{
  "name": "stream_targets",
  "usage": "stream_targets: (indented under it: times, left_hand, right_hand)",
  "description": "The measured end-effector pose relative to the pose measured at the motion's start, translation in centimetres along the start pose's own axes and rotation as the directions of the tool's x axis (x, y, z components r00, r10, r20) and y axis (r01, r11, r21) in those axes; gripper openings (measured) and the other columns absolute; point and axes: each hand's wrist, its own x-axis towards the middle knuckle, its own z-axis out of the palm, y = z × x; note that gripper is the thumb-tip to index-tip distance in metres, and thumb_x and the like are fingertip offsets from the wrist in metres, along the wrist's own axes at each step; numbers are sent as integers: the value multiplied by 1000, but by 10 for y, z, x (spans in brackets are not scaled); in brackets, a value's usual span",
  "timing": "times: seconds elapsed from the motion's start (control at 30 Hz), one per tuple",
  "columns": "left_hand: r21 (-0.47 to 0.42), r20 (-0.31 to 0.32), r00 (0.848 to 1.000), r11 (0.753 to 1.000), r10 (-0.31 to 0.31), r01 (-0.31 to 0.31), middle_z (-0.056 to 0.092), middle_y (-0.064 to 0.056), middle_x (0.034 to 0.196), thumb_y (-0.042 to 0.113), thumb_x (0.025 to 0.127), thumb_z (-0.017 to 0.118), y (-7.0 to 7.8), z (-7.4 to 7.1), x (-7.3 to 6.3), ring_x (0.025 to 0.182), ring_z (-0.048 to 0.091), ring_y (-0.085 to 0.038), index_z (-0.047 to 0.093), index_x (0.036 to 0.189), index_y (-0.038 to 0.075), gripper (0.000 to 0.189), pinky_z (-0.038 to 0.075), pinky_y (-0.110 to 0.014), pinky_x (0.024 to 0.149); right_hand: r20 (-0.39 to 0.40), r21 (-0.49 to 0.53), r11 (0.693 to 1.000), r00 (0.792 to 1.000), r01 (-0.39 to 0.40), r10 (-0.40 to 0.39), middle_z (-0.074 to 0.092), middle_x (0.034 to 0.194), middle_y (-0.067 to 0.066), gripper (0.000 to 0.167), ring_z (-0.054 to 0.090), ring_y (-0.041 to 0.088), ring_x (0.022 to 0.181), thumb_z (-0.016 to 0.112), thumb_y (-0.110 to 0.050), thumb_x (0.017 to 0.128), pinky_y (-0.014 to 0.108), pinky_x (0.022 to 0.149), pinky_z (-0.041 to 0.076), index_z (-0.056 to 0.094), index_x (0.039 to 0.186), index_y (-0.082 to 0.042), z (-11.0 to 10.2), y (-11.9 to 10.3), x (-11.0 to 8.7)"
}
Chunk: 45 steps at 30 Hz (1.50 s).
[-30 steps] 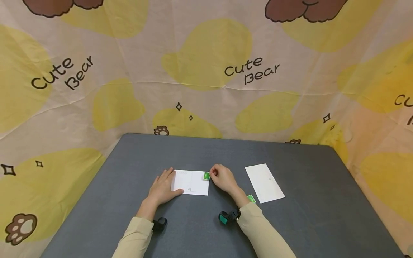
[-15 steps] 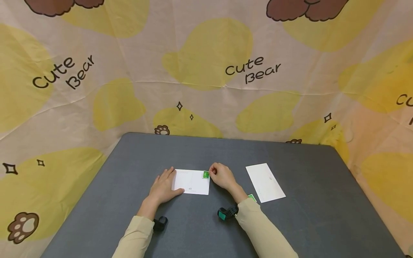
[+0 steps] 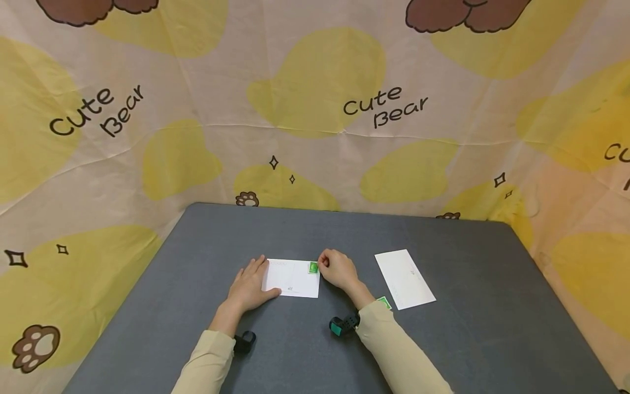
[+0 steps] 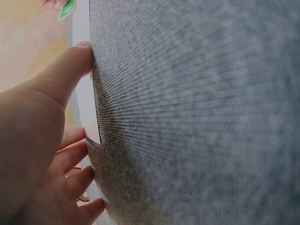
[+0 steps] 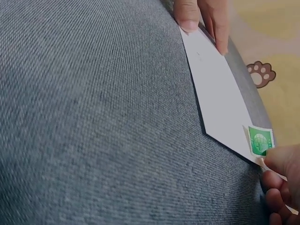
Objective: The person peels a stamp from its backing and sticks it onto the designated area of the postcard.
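A white postcard (image 3: 287, 280) with faint print lies flat on the grey table (image 3: 320, 230). My left hand (image 3: 248, 289) rests over its left end, thumb along the near edge and fingers extended, as the left wrist view also shows. At the far right corner, my right hand (image 3: 339, 271) pinches a small green postage stamp (image 5: 260, 139) by its edge, between thumb and forefinger. In the right wrist view the stamp stands tilted up over the corner of the card. A second green stamp (image 3: 384, 302) lies beside my right forearm, partly covered by it.
Another white card (image 3: 404, 279) lies at an angle on the right, near the second stamp. Black wrist devices (image 3: 244, 343) sit on both wrists. Behind the table's far edge hangs a patterned cloth (image 3: 315, 82) with bear print.
My right hand shifts very slightly to the left with the stamp over the card's corner. My left hand stays where it was.
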Motion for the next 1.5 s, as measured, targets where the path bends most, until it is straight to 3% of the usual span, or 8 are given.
stream_targets:
  times: [0.23, 0.83, 1.5]
  left_hand:
    - [-5, -3, 1000, 1000, 3, -3, 28, -18, 148, 42, 77, 70, 0, 0, 0, 136, 23, -38, 33, 140, -3, 86, 19, -55, 107]
    - [-5, -7, 1000, 1000, 6, -6, 28, -18, 148, 42, 77, 70, -1, 0, -1, 136, 23, -38, 33, 140, -2, 85, 20, -55, 107]
    - [-5, -2, 1000, 1000, -7, 7, 28, -17, 148, 43, 77, 70, 1, 1, -1, 137, 22, -37, 33, 140, -2, 87, 18, -55, 108]
  right_hand:
    - [-34, -18, 1000, 999, -18, 18, 53, 67, -5, 9, 45, 8, 56, 61, -15, 84, 24, 51, 35, 62, 75, -15, 3, 0, 1]
    - [-18, -67, 997, 999, -40, 39, 49, 65, -4, 10, 43, 9, 55, 61, -16, 84, 24, 48, 32, 60, 74, -16, 7, -3, 2]
    - [-66, -133, 991, 998, -20, 11, 46, 63, -5, 10, 41, 9, 53, 63, -16, 83, 23, 45, 30, 60, 73, -15, 9, -6, 0]
